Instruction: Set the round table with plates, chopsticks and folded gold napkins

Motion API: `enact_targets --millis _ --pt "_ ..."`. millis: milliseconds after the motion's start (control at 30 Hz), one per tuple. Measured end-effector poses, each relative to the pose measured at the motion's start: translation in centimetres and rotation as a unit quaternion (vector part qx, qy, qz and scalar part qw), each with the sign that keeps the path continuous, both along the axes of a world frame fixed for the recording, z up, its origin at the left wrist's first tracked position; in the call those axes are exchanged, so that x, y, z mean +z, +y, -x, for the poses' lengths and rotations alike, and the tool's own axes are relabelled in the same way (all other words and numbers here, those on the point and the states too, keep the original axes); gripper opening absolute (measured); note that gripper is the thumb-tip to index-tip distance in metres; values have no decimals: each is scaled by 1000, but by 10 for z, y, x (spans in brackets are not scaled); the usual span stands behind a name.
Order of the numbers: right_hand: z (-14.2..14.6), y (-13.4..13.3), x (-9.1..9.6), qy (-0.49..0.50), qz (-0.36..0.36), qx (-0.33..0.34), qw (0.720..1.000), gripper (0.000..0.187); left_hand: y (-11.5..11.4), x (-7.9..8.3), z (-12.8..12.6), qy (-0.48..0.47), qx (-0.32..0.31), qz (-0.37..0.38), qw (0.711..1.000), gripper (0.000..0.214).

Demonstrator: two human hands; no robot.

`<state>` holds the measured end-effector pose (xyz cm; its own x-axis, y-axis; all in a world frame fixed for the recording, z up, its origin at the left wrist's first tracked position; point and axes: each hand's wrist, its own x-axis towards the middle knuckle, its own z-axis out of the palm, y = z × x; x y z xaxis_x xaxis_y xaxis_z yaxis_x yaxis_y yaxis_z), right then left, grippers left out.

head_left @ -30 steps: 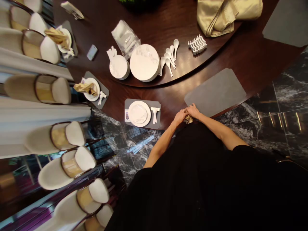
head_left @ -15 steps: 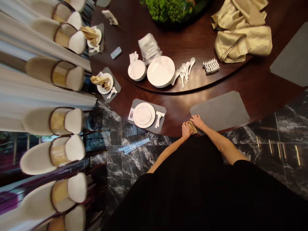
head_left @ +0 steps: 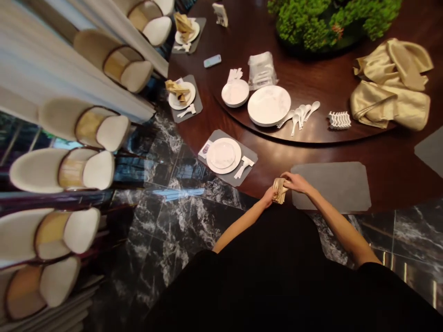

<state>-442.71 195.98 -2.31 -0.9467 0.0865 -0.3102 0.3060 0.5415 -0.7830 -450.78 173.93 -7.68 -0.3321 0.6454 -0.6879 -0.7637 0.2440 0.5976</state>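
Observation:
A gold cloth napkin [head_left: 279, 192], folded into narrow pleats, is held at the table's near edge. My left hand [head_left: 270, 196] is closed around its left side. From the right, my right hand [head_left: 295, 181] pinches the upper part of the pleats. Just right of the hands lies a grey placemat [head_left: 334, 186]. To the left, another placemat [head_left: 219, 136] carries stacked white plates [head_left: 223, 156] and a white rest with a spoon [head_left: 244, 166].
The raised turntable holds a plate stack [head_left: 269, 106], smaller dishes [head_left: 235, 93], loose white spoons [head_left: 300, 115], white rests [head_left: 339, 120], a plastic-wrapped pack [head_left: 262, 69], gold napkins [head_left: 391, 103] and greenery [head_left: 311, 27]. A phone [head_left: 212, 61] lies farther left. Chairs [head_left: 110, 129] line the left side.
The view has swung, so the table things sit farther right. My right hand has shifted along the napkin, and more of its pleats show between my hands.

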Motion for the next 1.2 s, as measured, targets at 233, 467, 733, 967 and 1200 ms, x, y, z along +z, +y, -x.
enact_targets --millis 233,467,733,967,1200 --pt "44 -69 87 20 340 95 935 97 -100 93 51 -298 -67 -125 944 48" --pt "84 -139 81 -24 262 -39 964 53 -148 127 62 14 31 25 999 69" --pt "107 -168 66 -1 228 -153 961 62 -153 125 89 432 72 143 888 38" --pt "103 -162 31 -24 291 -216 932 63 -168 114 225 628 -119 229 734 31" --pt "61 -153 7 -91 270 -267 921 33 -157 68 372 645 -330 344 598 38"
